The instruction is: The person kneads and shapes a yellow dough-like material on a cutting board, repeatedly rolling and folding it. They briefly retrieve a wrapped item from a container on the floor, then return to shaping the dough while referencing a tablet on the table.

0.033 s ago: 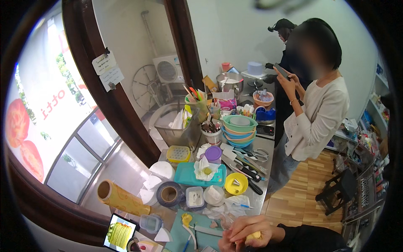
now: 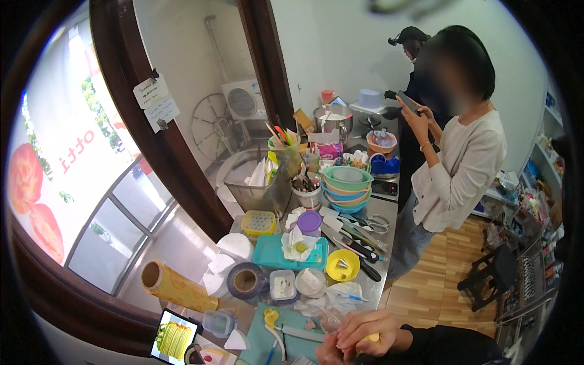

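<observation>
Both my hands sit at the bottom edge, pressed together over the teal mat [image 2: 267, 340]. Right hand [image 2: 371, 331] is on top, fingers curled, pinching a small yellow lump [image 2: 372, 337] at the fingertips. Left hand [image 2: 328, 351] is mostly hidden under the right; only knuckles show, so I can't tell its grip. Dark sleeve on my right forearm.

Landmark: the teal mat.
- On it, left of my hands: a yellow shaped piece [image 2: 271, 317] and a flat grey tool [image 2: 303, 333].
- Just beyond it: a clear square tub [image 2: 283, 286], a small round dish with white stuff [image 2: 311, 282], crumpled clear plastic [image 2: 340, 295].
- Beyond-left: a roll of grey tape [image 2: 246, 280], and a yellow roll [image 2: 173, 286] lying on its side.
- Left of it: a tablet [image 2: 173, 339] showing a yellow picture.
- Further beyond: a teal tray [image 2: 267, 254] with a tissue on it, a yellow bowl [image 2: 342, 266] just to the tray's right, black-handled knives [image 2: 359, 249], a stack of coloured bowls [image 2: 347, 187].
- Well beyond and to the right: a person in a cream top [image 2: 462, 176] stands at the counter holding a phone [image 2: 407, 102] in both hands; a second person in dark clothes behind.
</observation>
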Demonstrator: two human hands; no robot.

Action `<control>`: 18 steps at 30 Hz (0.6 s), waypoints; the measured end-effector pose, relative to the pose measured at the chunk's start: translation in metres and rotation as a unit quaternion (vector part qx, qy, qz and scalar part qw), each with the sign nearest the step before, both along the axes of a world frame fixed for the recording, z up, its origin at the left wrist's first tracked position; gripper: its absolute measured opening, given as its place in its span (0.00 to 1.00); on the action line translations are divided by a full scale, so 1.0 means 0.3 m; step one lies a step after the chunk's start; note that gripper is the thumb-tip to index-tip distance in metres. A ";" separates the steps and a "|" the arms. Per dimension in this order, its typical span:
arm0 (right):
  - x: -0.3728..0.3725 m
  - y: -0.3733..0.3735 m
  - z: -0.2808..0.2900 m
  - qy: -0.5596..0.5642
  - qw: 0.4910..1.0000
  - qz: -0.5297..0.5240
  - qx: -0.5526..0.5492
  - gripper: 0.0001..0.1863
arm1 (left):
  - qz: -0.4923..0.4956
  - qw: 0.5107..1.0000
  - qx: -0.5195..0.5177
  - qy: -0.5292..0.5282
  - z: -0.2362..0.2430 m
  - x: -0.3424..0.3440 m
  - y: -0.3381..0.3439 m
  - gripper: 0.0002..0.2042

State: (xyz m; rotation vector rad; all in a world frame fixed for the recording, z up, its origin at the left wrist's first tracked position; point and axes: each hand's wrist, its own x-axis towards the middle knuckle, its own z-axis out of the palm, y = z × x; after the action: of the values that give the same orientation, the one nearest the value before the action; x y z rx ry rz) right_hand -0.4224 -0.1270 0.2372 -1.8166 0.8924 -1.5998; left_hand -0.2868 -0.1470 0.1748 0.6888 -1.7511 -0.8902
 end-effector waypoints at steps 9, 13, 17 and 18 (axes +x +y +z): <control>-0.047 0.075 0.024 -0.343 0.936 -0.022 -0.076 0.30 | -0.133 0.969 -0.207 -0.015 -0.065 0.007 0.036 0.11; -0.070 0.045 0.098 -0.375 0.925 -0.062 -0.005 0.34 | -0.112 0.969 -0.188 0.112 -0.040 0.017 0.008 0.10; -0.026 -0.018 0.079 -0.140 0.959 -0.199 -0.143 0.47 | -0.160 0.895 0.378 0.173 0.061 0.055 -0.047 0.33; -0.018 -0.012 0.067 -0.056 0.977 -0.164 -0.124 0.47 | -0.127 0.907 0.348 0.199 0.081 0.040 -0.062 0.36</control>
State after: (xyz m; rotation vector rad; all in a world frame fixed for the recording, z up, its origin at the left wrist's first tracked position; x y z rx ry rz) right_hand -0.4278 -0.1307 0.2573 -1.7868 1.0179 -2.0799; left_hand -0.2749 -0.1657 0.1992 0.6646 -1.1485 -1.7455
